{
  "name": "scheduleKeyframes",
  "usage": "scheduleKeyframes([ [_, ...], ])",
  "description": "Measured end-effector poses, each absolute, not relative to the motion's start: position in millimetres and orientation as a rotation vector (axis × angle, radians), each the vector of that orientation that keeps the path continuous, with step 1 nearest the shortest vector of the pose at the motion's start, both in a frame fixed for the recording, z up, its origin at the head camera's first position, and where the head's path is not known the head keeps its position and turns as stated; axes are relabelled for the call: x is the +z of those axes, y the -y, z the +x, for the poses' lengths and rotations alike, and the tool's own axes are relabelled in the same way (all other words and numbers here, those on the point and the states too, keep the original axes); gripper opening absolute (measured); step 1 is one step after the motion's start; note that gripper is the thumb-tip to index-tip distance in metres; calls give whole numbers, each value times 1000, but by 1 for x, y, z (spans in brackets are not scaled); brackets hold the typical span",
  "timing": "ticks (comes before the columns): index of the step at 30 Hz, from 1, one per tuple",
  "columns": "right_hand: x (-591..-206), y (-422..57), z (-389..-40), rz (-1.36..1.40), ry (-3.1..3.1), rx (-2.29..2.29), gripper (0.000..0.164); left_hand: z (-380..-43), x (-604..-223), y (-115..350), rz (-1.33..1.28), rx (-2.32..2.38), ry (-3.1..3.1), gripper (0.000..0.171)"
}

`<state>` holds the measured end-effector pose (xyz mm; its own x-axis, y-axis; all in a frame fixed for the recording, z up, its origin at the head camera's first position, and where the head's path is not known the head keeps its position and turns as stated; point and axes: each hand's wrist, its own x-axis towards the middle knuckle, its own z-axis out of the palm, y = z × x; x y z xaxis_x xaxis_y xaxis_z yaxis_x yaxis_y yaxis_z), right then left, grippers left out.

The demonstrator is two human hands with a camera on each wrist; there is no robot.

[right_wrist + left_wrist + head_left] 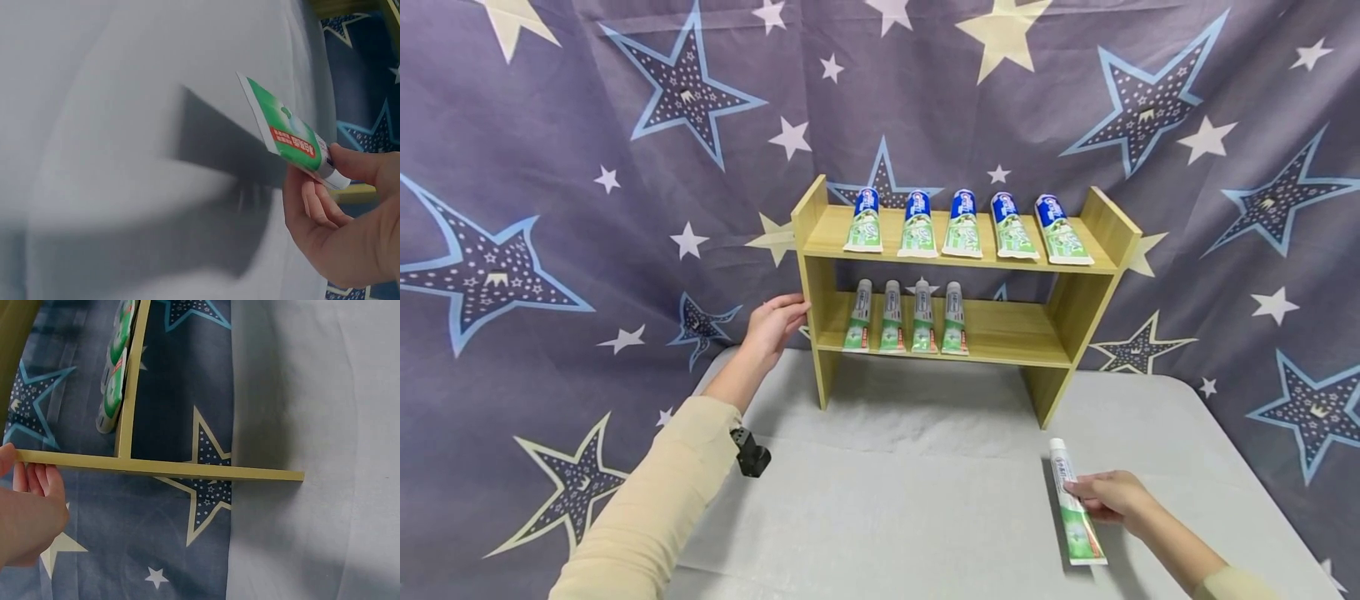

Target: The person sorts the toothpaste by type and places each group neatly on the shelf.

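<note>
My right hand (1112, 493) pinches a green-and-white toothpaste tube (1070, 504) between thumb and fingers, over the grey table on the right. In the right wrist view the tube (289, 128) tilts, its flat green end pointing away from the hand and its shadow falling on the cloth. My left hand (772, 325) holds the left side panel of a small wooden shelf (887, 358). In the left wrist view the thumb lies at one face of the panel (206, 470) and the fingers (49, 480) at the other.
On the upper board stands a row of several blue-and-green toothpaste tubes (963, 223). Several grey-and-green tubes (923, 317) lean in a row on the left part of the lower board. A starry curtain (925, 100) hangs close behind the shelf. The grey tablecloth (880, 500) stretches in front.
</note>
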<state>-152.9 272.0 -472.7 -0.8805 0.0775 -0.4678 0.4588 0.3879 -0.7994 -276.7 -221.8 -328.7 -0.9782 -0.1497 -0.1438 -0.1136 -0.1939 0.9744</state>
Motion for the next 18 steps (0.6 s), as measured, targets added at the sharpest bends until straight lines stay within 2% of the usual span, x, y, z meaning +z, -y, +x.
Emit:
scheduleKeyframes([
  [5,-465,-262,-155,387,-2227,-1577,32,-276,-328,223,317,-2392,1974,45],
  [16,-458,-247,-164,302,-2123,-1680,35,-275,-329,223,293,-2391,1979,45],
  [18,-455,-245,-167,286,-2118,-1688,34,-275,-329,223,298,-2388,1978,41],
])
